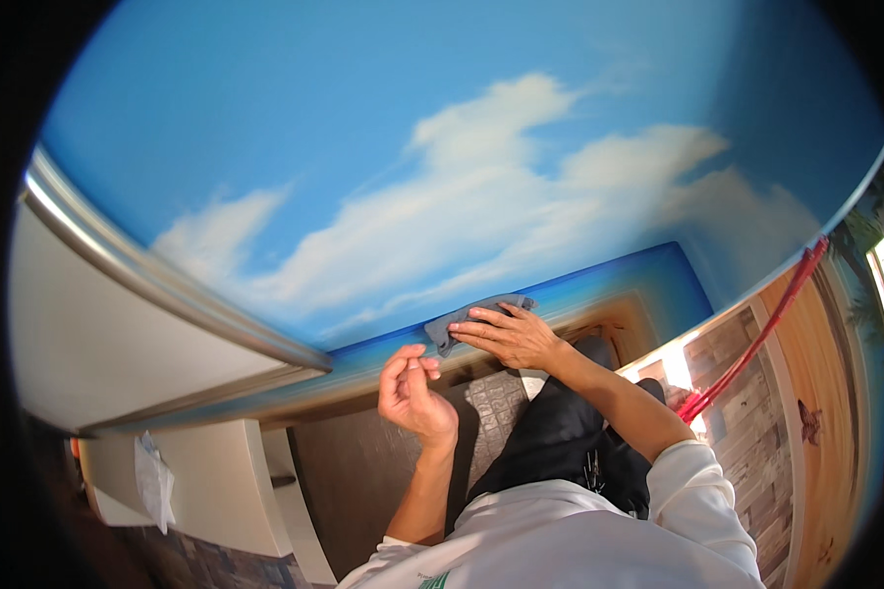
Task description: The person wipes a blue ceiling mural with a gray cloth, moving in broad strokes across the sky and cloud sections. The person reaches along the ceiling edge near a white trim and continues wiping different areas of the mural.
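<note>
A wide curved wall [363,255] painted with blue sky and white clouds fills the room in front of the person, with a darker blue band [658,263] along its lower part. Against that band a crumpled grey cloth [442,336] lies beneath the right hand [511,340], whose fingers are stretched out nearly flat over it rather than clenched, its underside hidden from me. Just beside the cloth's left end, the left hand [417,401] is raised, released, its fingers loosely curled around air.
</note>
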{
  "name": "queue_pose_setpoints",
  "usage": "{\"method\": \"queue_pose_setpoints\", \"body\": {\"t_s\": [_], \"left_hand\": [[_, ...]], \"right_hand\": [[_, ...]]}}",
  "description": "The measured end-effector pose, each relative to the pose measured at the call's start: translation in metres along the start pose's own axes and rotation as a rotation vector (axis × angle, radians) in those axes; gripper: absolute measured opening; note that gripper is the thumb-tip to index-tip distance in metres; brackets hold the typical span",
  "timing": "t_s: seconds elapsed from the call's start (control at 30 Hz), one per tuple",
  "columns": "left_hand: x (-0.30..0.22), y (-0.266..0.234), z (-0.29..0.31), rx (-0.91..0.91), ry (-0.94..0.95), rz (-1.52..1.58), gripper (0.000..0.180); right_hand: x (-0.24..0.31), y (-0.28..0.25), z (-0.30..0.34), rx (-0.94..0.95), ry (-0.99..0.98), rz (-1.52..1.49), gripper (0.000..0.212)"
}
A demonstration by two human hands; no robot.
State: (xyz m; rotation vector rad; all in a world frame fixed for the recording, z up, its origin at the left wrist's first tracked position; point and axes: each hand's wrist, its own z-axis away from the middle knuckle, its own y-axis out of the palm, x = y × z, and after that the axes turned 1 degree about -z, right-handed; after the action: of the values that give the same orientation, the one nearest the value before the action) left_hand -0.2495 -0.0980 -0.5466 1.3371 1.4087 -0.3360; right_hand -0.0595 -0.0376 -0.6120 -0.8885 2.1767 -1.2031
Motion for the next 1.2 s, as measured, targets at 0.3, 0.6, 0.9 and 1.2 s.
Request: {"method": "queue_pose_setpoints", "body": {"t_s": [0.3, 0.6, 0.9, 1.2], "left_hand": [[0.006, 0.018, -0.001, 0.191, -0.146, -0.022, 0.011], [0.02, 0.02, 0.004, 0.315, -0.328, -0.106, 0.013], [0.037, 0.032, -0.004, 0.457, -0.329, -0.298, 0.014], [0.056, 0.064, -0.015, 0.611, -0.264, -0.327, 0.02]], "right_hand": [[-0.051, -0.099, -0.059, -0.695, 0.285, 0.278, 0.049], [0.021, -0.009, -0.006, -0.512, 0.533, 0.152, 0.045], [-0.029, 0.002, 0.035, -0.701, 0.901, 0.155, 0.06], [-0.1, -0.059, 0.03, -1.14, 1.37, -0.128, 0.067]]}}
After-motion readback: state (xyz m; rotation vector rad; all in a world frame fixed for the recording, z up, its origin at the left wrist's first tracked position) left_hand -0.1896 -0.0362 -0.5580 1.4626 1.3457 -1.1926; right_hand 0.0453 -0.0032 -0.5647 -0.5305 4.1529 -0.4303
